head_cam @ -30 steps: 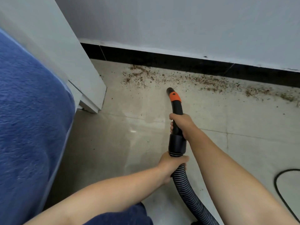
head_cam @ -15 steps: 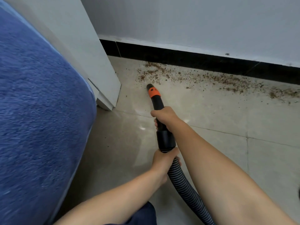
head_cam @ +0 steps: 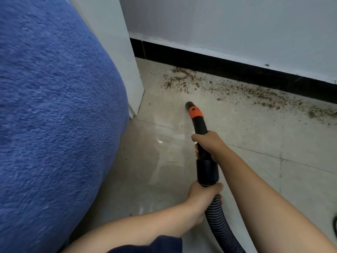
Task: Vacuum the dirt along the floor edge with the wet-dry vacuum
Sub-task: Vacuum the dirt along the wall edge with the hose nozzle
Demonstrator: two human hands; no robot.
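Blue plush fabric [head_cam: 54,115] fills the frame's left. Brown dirt [head_cam: 237,90] lies scattered along the black skirting [head_cam: 218,65] at upper right. At centre, the right hand [head_cam: 209,143] grips the black nozzle tube [head_cam: 199,125], its mouth just short of the dirt. Lower down, the left hand [head_cam: 202,199] wraps round the ribbed hose [head_cam: 218,223].

Blue plush cushion [head_cam: 54,125], white panel [head_cam: 116,52]

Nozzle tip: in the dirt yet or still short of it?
Short of it. The nozzle tip sits over bare tile, and the dirt lies beyond it along the black baseboard. Whether it touches the floor: cannot tell.
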